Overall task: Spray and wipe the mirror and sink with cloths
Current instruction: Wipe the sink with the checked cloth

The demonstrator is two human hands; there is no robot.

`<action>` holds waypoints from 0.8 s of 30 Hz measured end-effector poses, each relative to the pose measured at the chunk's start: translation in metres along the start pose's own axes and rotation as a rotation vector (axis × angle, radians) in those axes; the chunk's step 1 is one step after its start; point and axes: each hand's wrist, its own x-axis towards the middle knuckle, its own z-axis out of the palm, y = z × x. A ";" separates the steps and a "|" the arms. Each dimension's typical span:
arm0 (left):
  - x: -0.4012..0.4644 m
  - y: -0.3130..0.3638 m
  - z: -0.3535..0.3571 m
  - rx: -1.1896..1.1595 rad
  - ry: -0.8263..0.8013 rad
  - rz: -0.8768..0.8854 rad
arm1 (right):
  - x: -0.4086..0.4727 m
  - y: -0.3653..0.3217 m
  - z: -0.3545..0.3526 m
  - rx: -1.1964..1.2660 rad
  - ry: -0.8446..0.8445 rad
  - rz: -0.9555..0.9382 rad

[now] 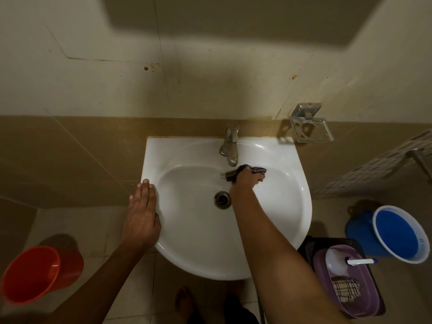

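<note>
Right hand (247, 180): it is gripping a dark checked cloth (243, 172) with curled fingers, pressing it on the back wall of the basin, just under the tap (230, 146), at 12 o'clock from the drain (222, 199).
Left hand (142, 211): it is lying flat, fingers straight and together, on the sink (292, 206) rim at 9 o'clock.
Red bucket (35, 274): standing on the floor at 8 o'clock of the sink.
Blue bucket (397, 235): standing at 3 o'clock.
Purple basket (364, 298): at 4 o'clock, holding another checked cloth (344, 289).
</note>
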 end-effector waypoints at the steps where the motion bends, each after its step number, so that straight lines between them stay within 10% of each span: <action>1: 0.000 0.000 0.000 -0.003 0.001 0.000 | -0.005 0.009 0.004 -0.019 -0.034 0.029; 9: -0.001 0.001 0.000 -0.018 0.005 -0.003 | -0.020 0.089 0.018 -0.308 -0.433 0.141; 13: -0.002 0.001 0.000 -0.027 0.012 -0.003 | -0.041 0.083 0.055 -1.040 -0.463 -0.302; 18: -0.002 -0.001 0.001 -0.041 0.016 0.001 | -0.062 0.134 0.091 -0.886 -0.507 -0.175; 24: -0.001 -0.002 0.002 -0.042 0.020 -0.004 | -0.134 0.124 0.022 -1.275 -0.766 -0.661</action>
